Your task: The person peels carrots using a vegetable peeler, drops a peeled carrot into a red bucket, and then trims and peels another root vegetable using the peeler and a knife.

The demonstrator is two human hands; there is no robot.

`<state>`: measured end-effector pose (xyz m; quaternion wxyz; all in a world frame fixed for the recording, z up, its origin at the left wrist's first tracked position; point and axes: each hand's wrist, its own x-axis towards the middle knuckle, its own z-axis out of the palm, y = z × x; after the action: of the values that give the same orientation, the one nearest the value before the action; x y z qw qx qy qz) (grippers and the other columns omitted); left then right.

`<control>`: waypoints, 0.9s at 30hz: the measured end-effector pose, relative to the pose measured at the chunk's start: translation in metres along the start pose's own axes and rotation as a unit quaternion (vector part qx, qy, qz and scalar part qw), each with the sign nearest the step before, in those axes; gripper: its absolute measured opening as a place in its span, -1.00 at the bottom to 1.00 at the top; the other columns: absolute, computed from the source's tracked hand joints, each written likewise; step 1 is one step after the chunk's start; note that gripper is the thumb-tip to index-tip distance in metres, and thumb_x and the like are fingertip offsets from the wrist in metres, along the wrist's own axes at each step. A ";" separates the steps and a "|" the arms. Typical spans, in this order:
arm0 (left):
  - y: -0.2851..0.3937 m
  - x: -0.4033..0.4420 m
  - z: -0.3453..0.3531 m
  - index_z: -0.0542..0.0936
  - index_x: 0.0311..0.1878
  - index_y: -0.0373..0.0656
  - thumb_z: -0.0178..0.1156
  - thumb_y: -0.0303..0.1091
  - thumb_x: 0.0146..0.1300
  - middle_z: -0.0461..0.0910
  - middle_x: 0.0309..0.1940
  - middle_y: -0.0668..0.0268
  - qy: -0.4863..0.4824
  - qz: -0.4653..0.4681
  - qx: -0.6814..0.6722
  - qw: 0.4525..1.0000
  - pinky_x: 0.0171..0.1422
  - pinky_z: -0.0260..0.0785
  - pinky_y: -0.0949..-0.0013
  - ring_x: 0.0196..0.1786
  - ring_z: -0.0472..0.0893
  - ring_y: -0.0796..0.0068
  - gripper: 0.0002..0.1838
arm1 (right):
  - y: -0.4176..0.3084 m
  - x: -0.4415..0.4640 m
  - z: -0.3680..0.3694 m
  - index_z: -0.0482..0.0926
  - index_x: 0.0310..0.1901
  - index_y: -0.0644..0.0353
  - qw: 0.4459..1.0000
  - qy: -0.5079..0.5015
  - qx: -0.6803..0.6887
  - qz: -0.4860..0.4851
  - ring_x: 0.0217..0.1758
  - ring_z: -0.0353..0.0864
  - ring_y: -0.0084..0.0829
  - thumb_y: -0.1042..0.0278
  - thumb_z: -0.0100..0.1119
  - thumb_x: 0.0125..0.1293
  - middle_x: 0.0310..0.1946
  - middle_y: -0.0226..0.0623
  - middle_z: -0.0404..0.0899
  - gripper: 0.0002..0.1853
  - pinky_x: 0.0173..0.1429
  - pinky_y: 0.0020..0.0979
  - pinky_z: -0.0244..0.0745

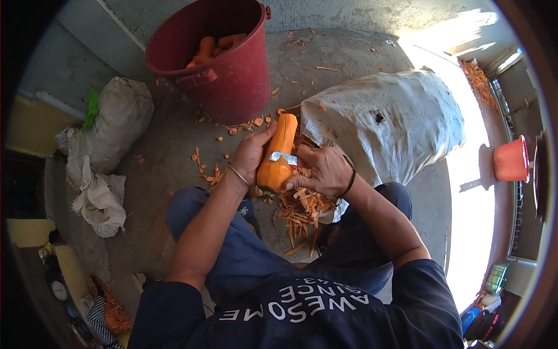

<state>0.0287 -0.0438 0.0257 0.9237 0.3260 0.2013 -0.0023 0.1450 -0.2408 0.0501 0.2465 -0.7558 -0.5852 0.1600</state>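
A thick, peeled-looking orange carrot [283, 136] stands out in front of me, its wide end toward my body. My left hand [253, 154] is closed around its left side. On the right, my right hand [324, 170] is closed on a peeler [283, 157], whose shiny metal blade lies across the carrot; most of the handle is hidden by my fingers. Below my right hand, a heap of orange peelings [305, 209] lies between my feet.
A dark red bucket [238, 87] holding several carrots [204, 51] stands ahead. A large white sack [389, 119] lies to the right, another full sack [119, 122] to the left. Farther right is a small red bucket [510, 160]. Scraps dot the concrete floor [325, 52].
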 end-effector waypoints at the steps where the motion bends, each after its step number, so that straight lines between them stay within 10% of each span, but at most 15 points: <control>1: -0.001 0.001 -0.004 0.58 0.28 -0.23 0.06 -0.03 0.71 0.74 -0.02 0.14 -0.006 -0.004 0.006 1.000 0.06 0.75 0.21 -0.04 0.80 0.33 -0.56 | 0.000 0.000 0.000 0.57 -0.16 0.20 1.000 -0.004 0.007 0.000 -0.37 0.77 -0.01 -0.72 0.21 0.23 -0.49 -0.15 0.68 -0.11 -0.25 -0.01 0.56; 27: -0.006 0.003 -0.007 0.60 0.28 -0.23 0.05 -0.08 0.72 0.74 -0.01 0.19 0.009 -0.018 0.078 0.997 0.05 0.73 0.28 -0.03 0.79 0.41 -0.59 | 0.007 0.002 0.005 0.67 -0.33 0.20 0.995 -0.030 0.087 -0.049 -0.43 0.71 0.06 -0.56 0.31 0.30 -0.63 -0.09 0.59 -0.24 -0.22 -0.01 0.58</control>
<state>0.0275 -0.0442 0.0158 0.8936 0.3931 0.2146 -0.0313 0.1484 -0.2398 0.0421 0.3016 -0.6968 -0.6123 0.2205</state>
